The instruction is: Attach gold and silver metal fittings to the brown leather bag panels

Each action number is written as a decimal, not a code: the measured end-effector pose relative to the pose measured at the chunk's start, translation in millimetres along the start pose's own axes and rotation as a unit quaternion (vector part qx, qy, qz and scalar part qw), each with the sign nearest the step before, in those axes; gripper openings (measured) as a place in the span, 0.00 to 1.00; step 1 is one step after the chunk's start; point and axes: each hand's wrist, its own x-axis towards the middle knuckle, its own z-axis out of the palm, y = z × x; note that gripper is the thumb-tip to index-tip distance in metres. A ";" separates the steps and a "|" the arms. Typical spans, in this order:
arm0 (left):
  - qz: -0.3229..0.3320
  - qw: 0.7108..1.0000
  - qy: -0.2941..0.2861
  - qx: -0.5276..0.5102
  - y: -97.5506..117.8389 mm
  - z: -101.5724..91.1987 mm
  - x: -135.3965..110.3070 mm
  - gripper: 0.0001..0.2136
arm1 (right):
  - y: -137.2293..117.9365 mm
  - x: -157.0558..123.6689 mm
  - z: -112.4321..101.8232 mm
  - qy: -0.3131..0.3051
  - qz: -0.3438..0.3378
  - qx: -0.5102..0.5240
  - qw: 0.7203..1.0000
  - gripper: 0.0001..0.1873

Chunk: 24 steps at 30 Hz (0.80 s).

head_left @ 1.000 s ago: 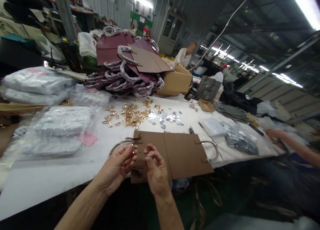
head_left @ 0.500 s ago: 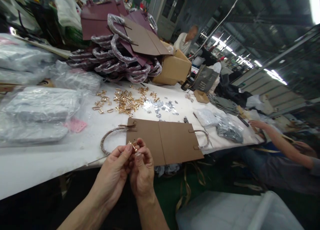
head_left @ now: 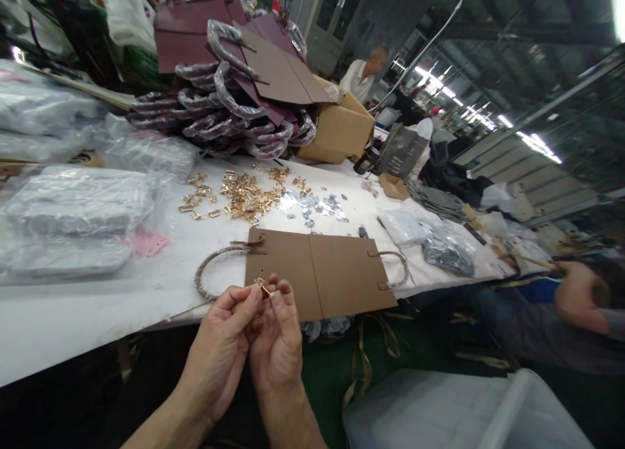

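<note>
Between the fingertips of my left hand [head_left: 222,341] and my right hand [head_left: 279,341] is a small gold metal fitting [head_left: 264,287]. Both hands are closed in a pinch on it, their fingers partly overlapping. Just beyond them a brown bag panel [head_left: 351,276] lies flat along the table edge, with a wrapped loop handle [head_left: 201,273] at the left end and another handle [head_left: 404,267] at the right. Farther back are a heap of gold fittings [head_left: 247,195] and a scatter of small silver metal pieces [head_left: 327,206].
Plastic-wrapped bundles [head_left: 73,208] fill the table's left. Behind stands a pile of maroon bag panels [head_left: 190,39] with wrapped handles, beside a cardboard box [head_left: 336,130]. A pale plastic bin [head_left: 439,410] stands below right. A co-worker's arm [head_left: 581,299] is at far right.
The gold fitting has turned a little between my fingertips, and my right fingers have shifted on it. The co-worker's arm at the right has drawn back from the table. The view has moved slightly.
</note>
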 end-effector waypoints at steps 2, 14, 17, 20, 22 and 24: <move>0.003 1.000 0.012 -0.005 -0.2 -0.3 0.0 0.16 | -0.4 -1.1 0.9 -0.013 0.023 -0.018 0.999 0.22; -0.084 0.994 0.048 -0.054 -1.2 -6.6 -1.0 0.12 | -64.1 24.6 -18.7 -0.285 -0.471 -0.541 0.636 0.23; -0.101 0.991 0.046 -0.071 -5.3 -6.2 -7.1 0.12 | -73.0 32.2 -18.9 -0.325 -0.504 -0.561 0.570 0.28; -0.119 0.988 0.043 -0.086 -7.7 -4.3 -13.9 0.13 | -78.9 35.2 -23.1 -0.338 -0.535 -0.570 0.525 0.31; -0.121 0.988 0.033 -0.091 -8.6 -1.3 -18.6 0.12 | -84.4 35.6 -26.0 -0.352 -0.548 -0.573 0.497 0.32; -0.124 0.988 0.017 -0.092 -10.5 2.3 -23.1 0.11 | -90.9 35.5 -27.4 -0.369 -0.555 -0.572 0.477 0.31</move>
